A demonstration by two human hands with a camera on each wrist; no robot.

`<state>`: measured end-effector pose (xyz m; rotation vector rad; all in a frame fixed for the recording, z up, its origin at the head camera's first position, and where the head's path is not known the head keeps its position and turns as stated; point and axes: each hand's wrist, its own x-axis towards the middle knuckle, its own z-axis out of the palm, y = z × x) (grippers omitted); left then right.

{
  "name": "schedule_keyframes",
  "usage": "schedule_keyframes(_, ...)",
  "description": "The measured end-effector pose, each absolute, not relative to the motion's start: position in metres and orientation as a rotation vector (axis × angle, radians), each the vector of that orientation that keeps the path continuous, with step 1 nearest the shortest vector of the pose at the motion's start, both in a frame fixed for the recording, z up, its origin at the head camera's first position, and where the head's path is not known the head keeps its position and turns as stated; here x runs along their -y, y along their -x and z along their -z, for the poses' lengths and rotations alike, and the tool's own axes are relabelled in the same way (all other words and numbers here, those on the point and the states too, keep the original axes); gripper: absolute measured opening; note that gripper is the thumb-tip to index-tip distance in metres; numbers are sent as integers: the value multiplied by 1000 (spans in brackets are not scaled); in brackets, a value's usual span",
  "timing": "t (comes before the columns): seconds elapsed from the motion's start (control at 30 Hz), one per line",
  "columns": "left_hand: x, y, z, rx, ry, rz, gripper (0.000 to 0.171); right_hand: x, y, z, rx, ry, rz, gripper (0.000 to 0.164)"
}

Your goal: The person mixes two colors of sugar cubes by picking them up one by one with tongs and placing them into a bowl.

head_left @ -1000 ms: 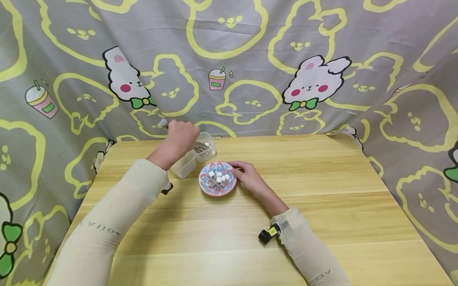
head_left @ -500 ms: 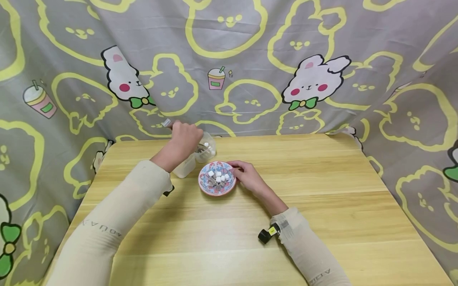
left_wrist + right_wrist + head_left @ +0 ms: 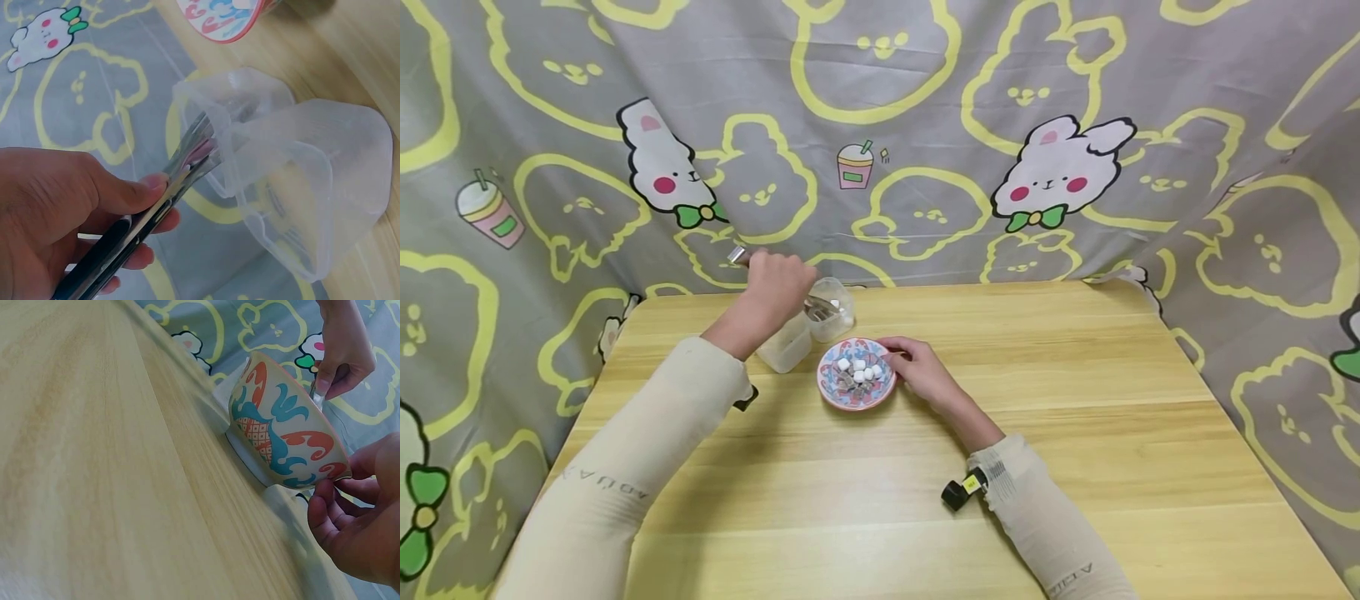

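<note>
My left hand (image 3: pixel 775 287) grips metal tongs (image 3: pixel 164 206) by their dark handle, thumb along one arm. The tips of the tongs reach down into a translucent plastic container (image 3: pixel 847 293) that has small white cubes inside. My right hand (image 3: pixel 925 375) pinches the rim of a patterned bowl (image 3: pixel 857 407) between thumb and fingers. In the bowl lie several white cubes (image 3: pixel 859 366) and grey-brown pieces (image 3: pixel 863 390). From the side, in the right wrist view, the bowl shows orange and teal motifs and stands on the table.
A second translucent container (image 3: pixel 788 360) stands against the first one, under the left forearm. Both are left of the bowl on the wooden table (image 3: pixel 1037 375). A grey curtain (image 3: pixel 925 100) with cartoon animals hangs right behind the table's far edge.
My left hand has shifted slightly right and then back left, with the tongs' tips staying in the container. The right hand and the bowl have stayed in place.
</note>
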<state>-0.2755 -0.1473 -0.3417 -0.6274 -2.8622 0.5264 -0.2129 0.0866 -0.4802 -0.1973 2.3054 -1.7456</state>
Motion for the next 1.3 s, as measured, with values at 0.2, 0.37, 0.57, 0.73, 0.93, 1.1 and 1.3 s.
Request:
schedule_keyframes(0.2,155,274,336,2852,622,-473,35,-86,213,481,-2308,187,1742,37)
schedule_keyframes(0.37,161,273,335,2835,604,-435,32,-86,213,481,-2301,179,1745,36)
schedule_keyframes(0.57,168,264,325,2860,554,-380,34,-85,213,481,-2308,186,1739,37)
schedule_keyframes(0.73,173,252,318,2814,529,-278,39,-86,212,479,-2309,176,1738,37)
schedule_keyframes(0.93,179,235,316,2685,528,-189,35,-86,212,480,-2311,171,1729,37)
schedule_keyframes(1.1,182,220,320,2517,601,-132,24,-86,213,481,-2324,181,1726,37)
schedule_keyframes(1.3,184,202,326,2412,658,-102,11,-86,213,482,-2332,185,1722,37)
